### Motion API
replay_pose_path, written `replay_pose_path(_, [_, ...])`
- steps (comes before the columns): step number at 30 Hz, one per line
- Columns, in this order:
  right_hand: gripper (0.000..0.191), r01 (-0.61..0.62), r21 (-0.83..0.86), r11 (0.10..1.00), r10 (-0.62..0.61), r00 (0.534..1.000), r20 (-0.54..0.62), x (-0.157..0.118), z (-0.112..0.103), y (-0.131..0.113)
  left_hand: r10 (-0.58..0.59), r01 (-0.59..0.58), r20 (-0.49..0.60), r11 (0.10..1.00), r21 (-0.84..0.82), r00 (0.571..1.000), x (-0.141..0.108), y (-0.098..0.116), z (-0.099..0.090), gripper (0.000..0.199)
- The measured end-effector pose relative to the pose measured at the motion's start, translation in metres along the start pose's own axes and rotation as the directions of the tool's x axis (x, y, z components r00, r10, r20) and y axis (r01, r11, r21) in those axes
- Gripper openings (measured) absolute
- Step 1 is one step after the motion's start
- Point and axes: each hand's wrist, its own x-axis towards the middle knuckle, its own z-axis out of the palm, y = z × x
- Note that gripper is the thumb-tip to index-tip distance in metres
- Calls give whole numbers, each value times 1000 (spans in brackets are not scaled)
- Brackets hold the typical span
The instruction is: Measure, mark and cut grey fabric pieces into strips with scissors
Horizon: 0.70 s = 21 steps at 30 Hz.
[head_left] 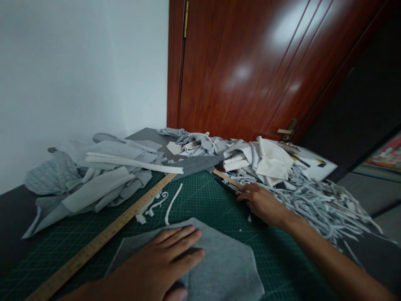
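Fabric [225, 263] is lying beneath the left hand [166, 257], fingers extended, apparently steadying it; the right hand [262, 202] is resting by a wooden strip [227, 178], grasp indeterminable to me.

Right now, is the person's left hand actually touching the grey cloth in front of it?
Touching. The head view shows the left hand laid palm-down on the grey cloth, its fingers resting along the fabric with no gap showing.

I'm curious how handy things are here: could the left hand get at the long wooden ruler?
Probably yes: the left hand rests palm down on the grey fabric, and the long wooden ruler lies close by on the green mat, its middle uncovered and nothing standing between them.
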Motion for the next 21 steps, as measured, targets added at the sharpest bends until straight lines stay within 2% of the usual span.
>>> replay_pose_path(2, [36, -10, -8, 1000, 9, 999, -32, -4, -1, -7, -11, 10, -52, 1000, -12, 999, 3, -2, -1, 74])
replay_pose_path(4, [26, 39, 51, 998, -38, 999, -19, -6, 1, -27, -61, 60, -131, 998, -17, 989, 13, -5, -6, 63])
replay_pose_path(6, [22, 73, 277, 958, -82, 996, 22, -6, 5, -54, -140, 142, -196, 990, -6, 970, 29, -9, -14, 47])
replay_pose_path(8, [33, 70, 388, 919, -104, 992, 67, -2, 10, -81, -206, 214, -185, 976, 25, 961, 46, -13, -23, 33])
replay_pose_path(9, [41, 61, 406, 912, -109, 989, 95, 1, 13, -91, -240, 249, -153, 968, 37, 959, 54, -15, -26, 27])
replay_pose_path(11, [44, 29, 425, 905, -95, 986, 135, 7, 19, -105, -296, 299, -87, 954, 32, 951, 64, -20, -28, 21])
replay_pose_path(14, [32, 19, 499, 867, -96, 987, 129, 14, 26, -112, -302, 302, -47, 953, -19, 952, 71, -26, -22, 21])
replay_pose_path(17, [24, 64, 585, 809, -139, 987, 84, 17, 29, -111, -280, 275, -78, 959, -74, 957, 72, -27, -17, 17])
replay_pose_path(21, [16, 62, 653, 755, -171, 980, 105, 18, 29, -106, -225, 192, -120, 952, -239, 967, 75, -23, -21, 17])
